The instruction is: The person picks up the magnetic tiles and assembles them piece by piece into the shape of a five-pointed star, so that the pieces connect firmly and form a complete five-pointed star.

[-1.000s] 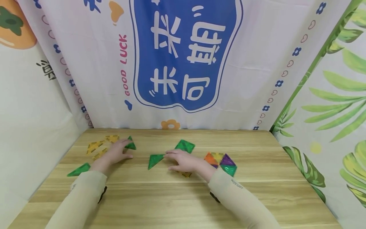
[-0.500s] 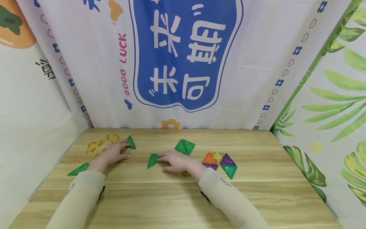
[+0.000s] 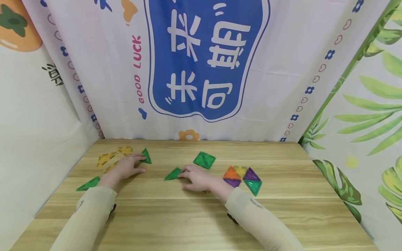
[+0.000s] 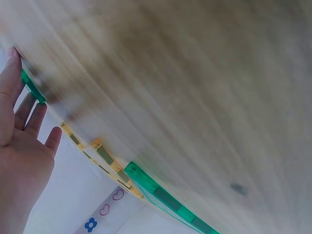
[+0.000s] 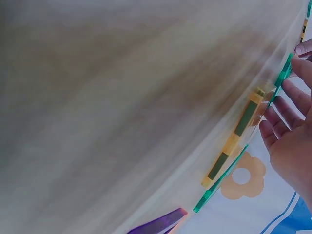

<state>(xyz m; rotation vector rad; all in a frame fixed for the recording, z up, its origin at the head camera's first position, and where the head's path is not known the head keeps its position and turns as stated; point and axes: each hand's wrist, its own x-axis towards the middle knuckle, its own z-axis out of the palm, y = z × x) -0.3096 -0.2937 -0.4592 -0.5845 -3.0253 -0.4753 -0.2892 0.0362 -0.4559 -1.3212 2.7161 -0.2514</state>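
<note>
My left hand (image 3: 127,166) rests at the left of the wooden table, its fingertips on a green translucent triangle tile (image 3: 147,157). In the left wrist view this green tile (image 4: 33,88) lies at the fingers. My right hand (image 3: 197,178) is near the middle, fingertips touching the right end of another green triangle tile (image 3: 172,174); its thumb stands apart from that tile. In the right wrist view the fingers reach out fairly straight to the green tile (image 5: 282,75). A yellow tile (image 5: 234,139) lies near that hand, mostly hidden beneath it in the head view.
Several yellow tiles (image 3: 106,158) and a green triangle (image 3: 89,183) lie around the left forearm. Two green triangles form a square (image 3: 204,160) behind the right hand. To its right sits a group of orange (image 3: 231,173), yellow, purple and teal-green (image 3: 253,186) tiles. Printed cloth (image 3: 267,87) hangs behind.
My right hand moved left, then slightly back right. The green triangle under its fingertips has turned and now lies flatter across the table. The left hand stays on its tile.
</note>
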